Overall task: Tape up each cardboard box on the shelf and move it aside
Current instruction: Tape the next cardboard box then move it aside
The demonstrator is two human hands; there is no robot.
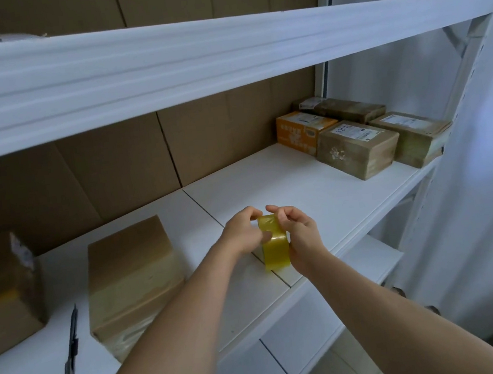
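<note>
A yellowish roll of packing tape (274, 247) is held above the middle of the white shelf (318, 196). My left hand (243, 232) grips its left side and my right hand (302, 236) grips its right side, fingertips pinching at the top of the roll. A brown cardboard box (132, 281) with tape across its front lies on the shelf just left of my left forearm. Further left stands another cardboard box (3, 294) with a raised flap.
A black utility knife (72, 345) lies on the shelf between the two left boxes. Several taped boxes, one of them orange (300, 132), are grouped at the far right end. An upper shelf beam (192, 63) runs overhead. A lower shelf (303, 329) shows below.
</note>
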